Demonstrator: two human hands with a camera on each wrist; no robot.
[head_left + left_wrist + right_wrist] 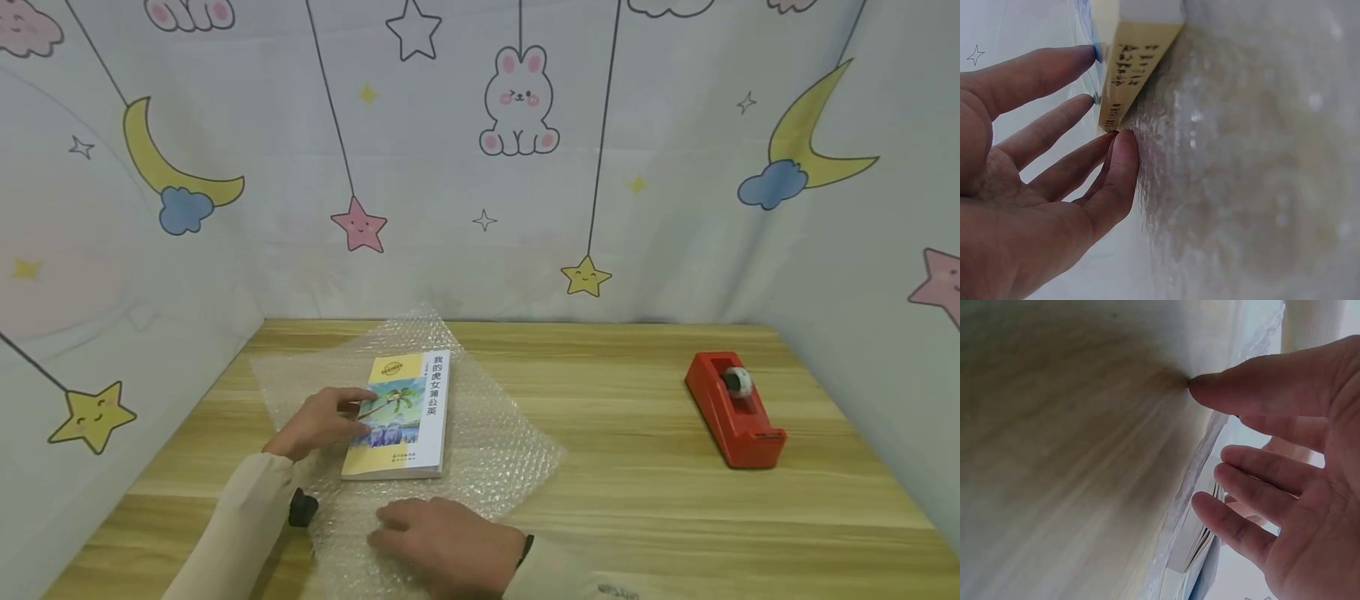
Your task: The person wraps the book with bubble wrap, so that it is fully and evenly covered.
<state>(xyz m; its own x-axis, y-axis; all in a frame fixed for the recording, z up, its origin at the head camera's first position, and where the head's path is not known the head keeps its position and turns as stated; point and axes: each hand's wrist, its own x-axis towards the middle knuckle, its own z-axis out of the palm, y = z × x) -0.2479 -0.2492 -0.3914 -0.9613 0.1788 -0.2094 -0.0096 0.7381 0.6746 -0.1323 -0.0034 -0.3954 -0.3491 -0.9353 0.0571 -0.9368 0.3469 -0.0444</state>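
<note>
A paperback book, with a palm tree on its yellow and white cover, lies face up on a sheet of bubble wrap. My left hand is at the book's left side, its fingertips touching the cover and edge. In the left wrist view the fingers of the left hand are spread and only lightly bent against the book. Below the book, my right hand hovers low over the near part of the wrap. Seen from the right wrist, the right hand has extended fingers holding nothing.
A red tape dispenser with a roll of tape stands on the right of the wooden table. Printed curtains enclose the back and both sides. A black object shows beside the left sleeve.
</note>
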